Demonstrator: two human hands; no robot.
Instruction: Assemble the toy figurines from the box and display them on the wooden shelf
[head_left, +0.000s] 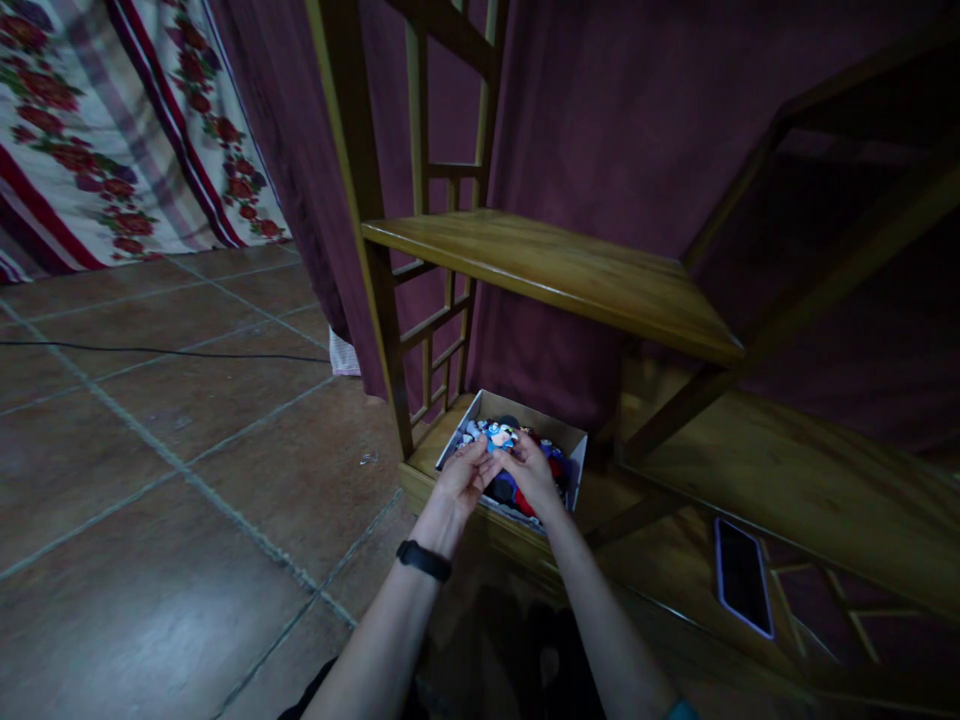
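Observation:
Over an open cardboard box (574,465) on the low wooden shelf, my two hands hold a small blue and white figurine (501,436) between them. My left hand (466,472), below a black wristband (424,560), has its fingers closed on the figurine's near left side. From the right, my right hand (529,468) pinches the same piece with thumb and fingers. Inside the box lie several small colourful items, red (523,503), purple and dark ones among them; their kind is hard to make out. Both hands hide part of the box's contents.
A wooden shelf board (555,265) juts out above the box. A lattice side panel (442,330) stands at its left. On the lower ledge at right lies a phone (742,578). A black cable (165,351) crosses the tiled floor (150,470). Purple curtains (592,120) hang behind.

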